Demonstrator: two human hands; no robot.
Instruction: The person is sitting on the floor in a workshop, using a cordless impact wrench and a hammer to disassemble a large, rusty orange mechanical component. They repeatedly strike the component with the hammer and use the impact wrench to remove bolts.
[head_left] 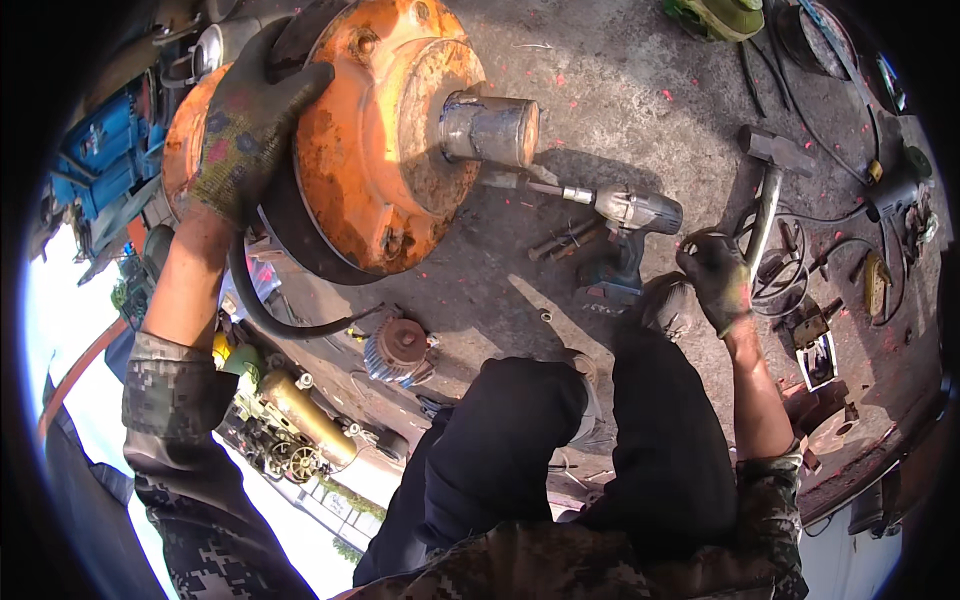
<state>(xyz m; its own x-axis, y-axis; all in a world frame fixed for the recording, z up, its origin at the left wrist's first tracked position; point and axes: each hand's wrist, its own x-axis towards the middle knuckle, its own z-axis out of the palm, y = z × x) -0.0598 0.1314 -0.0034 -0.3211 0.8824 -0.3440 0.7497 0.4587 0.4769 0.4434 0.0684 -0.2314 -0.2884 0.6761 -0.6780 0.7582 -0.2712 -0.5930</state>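
Observation:
My gloved left hand (240,140) grips a large, rusty orange cylindrical housing (360,140) at its upper left, fingers over the dark band. A steel shaft (485,130) sticks out from the housing toward the right. My gloved right hand (718,275) has curled fingers beside my shoe; what they hold, if anything, I cannot make out. Just right of it lies a sledgehammer (760,220) with a pale handle. A cordless impact wrench (640,212) with a long socket lies between the housing and my right hand, near some bolts (565,240). A small nut (546,316) lies below these.
A small rusty-topped motor (398,345) stands by my legs. Blue machinery (105,140) and brass-coloured equipment (310,420) are at the left. Hoses, cables, a power tool (890,195) and metal parts (815,350) lie on the right. A green object (715,15) is at the top.

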